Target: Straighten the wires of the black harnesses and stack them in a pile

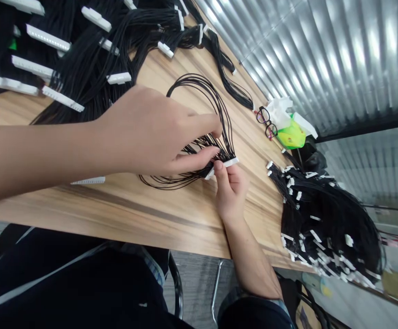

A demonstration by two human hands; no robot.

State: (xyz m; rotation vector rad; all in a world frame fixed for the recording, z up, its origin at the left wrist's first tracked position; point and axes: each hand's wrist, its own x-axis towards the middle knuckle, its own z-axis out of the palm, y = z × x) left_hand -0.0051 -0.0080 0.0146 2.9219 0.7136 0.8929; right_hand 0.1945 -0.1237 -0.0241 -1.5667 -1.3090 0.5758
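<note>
Between my hands is a wire harness, its thin black wires (227,121) looping over the table and ending in a long white connector (231,161). My right hand (231,189) pinches this connector between thumb and fingers from the near side. From the left, my left hand (164,130) reaches over the loop, thumb and index finger closed around the wires just behind the connector. Its other fingers are hidden beneath the palm. Part of the loop passes under my left hand. A white connector strip (88,181) lies partly hidden beneath my left forearm.
Black wire harnesses with white connectors (48,37) are heaped at the upper left. Another large harness pile (329,219) covers the right end of the wooden table (185,224). Glasses (266,122) and a green-yellow packet (292,135) lie near the corrugated metal wall (309,55).
</note>
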